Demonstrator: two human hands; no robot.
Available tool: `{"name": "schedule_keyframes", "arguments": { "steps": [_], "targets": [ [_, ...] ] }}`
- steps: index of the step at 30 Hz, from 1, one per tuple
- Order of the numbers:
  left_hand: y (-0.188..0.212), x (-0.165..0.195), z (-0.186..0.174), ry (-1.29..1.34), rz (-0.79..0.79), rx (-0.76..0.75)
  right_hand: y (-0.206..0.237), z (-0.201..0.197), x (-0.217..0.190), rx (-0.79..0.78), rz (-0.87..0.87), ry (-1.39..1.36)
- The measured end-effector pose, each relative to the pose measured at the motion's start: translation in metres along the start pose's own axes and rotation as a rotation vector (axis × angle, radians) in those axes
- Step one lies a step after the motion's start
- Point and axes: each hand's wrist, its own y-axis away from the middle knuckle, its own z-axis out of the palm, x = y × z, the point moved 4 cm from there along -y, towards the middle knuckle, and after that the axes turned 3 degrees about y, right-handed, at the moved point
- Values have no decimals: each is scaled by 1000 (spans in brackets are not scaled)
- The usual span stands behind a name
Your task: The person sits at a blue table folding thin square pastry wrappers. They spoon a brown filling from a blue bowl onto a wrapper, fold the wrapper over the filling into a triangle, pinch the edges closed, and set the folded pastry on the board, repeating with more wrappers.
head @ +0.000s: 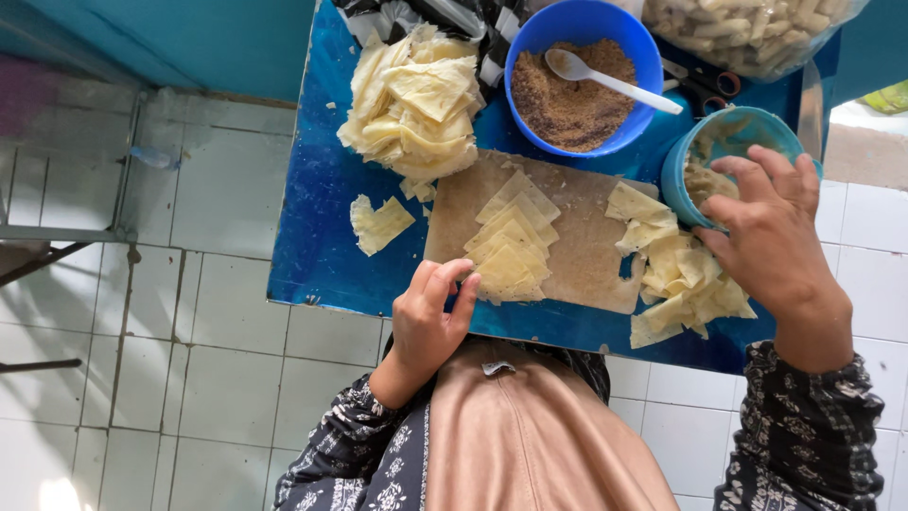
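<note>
Nearest the camera, a tan cloth (pixel 539 431) is lying over the person's lap, flanked by dark patterned sleeves (pixel 804 435). Reaching up from the lower middle, the left hand (pixel 426 317) is bending at the wrist with its fingers (pixel 461 284) curling onto the near edge of a row of pale yellow wrapper squares (pixel 511 248) — touching them, not clearly gripping. Those squares are lying overlapped on a worn brown cutting board (pixel 586 255) in the middle of the blue counter (pixel 317 237).

The right hand (pixel 771 237) is coming in from the right, palm down, fingers spread and hooked over the rim of a small teal tub (pixel 728 142); whether it is pinching anything inside I cannot tell. Just below that hand, a loose heap of wrapper pieces (pixel 686 284) is spilling off the board's right edge onto the counter.

Farther back, a big stack of folded wrappers (pixel 416 104) is sitting at the counter's upper left, with one stray piece (pixel 378 222) lying apart beside the board. A round blue bowl (pixel 582 76) is holding brown crumbly filling and a white plastic spoon (pixel 610 80). At the top right, a clear bag (pixel 747 33) of pale rolled pieces is resting against the far edge — behind the tub. White floor tiles (pixel 189 360) are showing all around.
</note>
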Motion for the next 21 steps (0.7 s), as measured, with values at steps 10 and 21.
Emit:
{"name": "schedule_keyframes", "arguments": {
  "steps": [10,21],
  "targets": [
    [-1,-1,-7,37,44,-7,12,-67,-44,219,43,-258],
    [0,-5,-17,-82,261,-142,-22,-25,-185,13,-408,-1030]
  ]
}}
